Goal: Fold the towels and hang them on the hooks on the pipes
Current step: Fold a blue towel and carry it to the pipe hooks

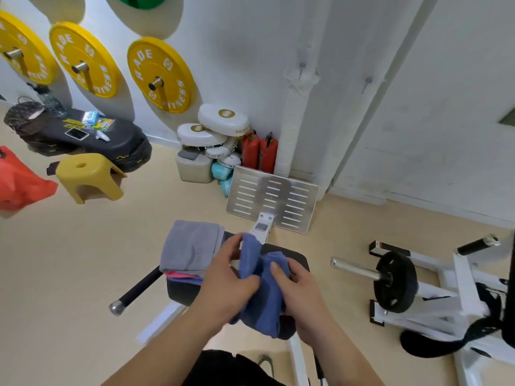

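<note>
Both hands closed on the blue towel, bunched and twisted between them above the padded desk. Left hand with thumb and fingers pinching the upper end; right hand wrapping the middle, thumb pressed on top, the other fingers hidden under the cloth. Lower end hanging loose below the palms, over the near edge of the desk.

Judged step: straightening this towel for a fold. Worth doing:
- Find two corners first. Slide the left fingers along the hem rather than tugging the bunch.
- Loosen the right hold enough to let the twist fall out, without dropping the cloth.
- Spread flat on the free pad just under the right fingers, then fold edge to edge.
- Keep clear of the stack just left of the left fingers: grey towel on top, pink and blue layers beneath. A careless sweep could knock it off the desk.

Hooks on the white pipes, well beyond the fingertips and bare. Fold narrow enough to hang from one hook without slipping off.
</note>
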{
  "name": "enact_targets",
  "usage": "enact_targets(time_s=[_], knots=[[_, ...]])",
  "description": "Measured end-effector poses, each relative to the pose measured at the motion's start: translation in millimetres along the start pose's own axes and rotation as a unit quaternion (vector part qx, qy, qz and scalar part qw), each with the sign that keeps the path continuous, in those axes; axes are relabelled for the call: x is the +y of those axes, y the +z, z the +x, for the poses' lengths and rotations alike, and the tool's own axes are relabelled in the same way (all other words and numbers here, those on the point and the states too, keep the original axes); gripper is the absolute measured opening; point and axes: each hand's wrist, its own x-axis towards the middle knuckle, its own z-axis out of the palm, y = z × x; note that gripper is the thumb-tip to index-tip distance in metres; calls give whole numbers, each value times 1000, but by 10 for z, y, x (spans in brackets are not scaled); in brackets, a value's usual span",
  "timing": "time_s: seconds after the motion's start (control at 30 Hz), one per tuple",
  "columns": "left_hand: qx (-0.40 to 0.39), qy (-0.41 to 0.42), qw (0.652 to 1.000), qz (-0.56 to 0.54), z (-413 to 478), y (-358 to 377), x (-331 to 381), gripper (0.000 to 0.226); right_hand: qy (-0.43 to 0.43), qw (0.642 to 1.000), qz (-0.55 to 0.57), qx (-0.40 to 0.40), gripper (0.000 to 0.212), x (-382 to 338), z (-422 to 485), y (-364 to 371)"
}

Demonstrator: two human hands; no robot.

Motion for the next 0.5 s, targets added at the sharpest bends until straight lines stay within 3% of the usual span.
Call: enact_targets(time_s=[0.1,0.23,0.37,0.5], knots=[[-27,39,999,-17,-118,-92,49,88,-10,999,36,-2,21,-153,-51,389],[6,25,996,-81,-141,-671,-19,81,-11,998,64,-27,26,-278,-64,853],[50,-51,971,-228,-86,-1501,-227,53,-21,997,-2,-72,27,-298,-65,1734],[63,-26,966,-249,-64,-2569,-545,19,-11,997,-7,-79,29,-260,-81,2881]])
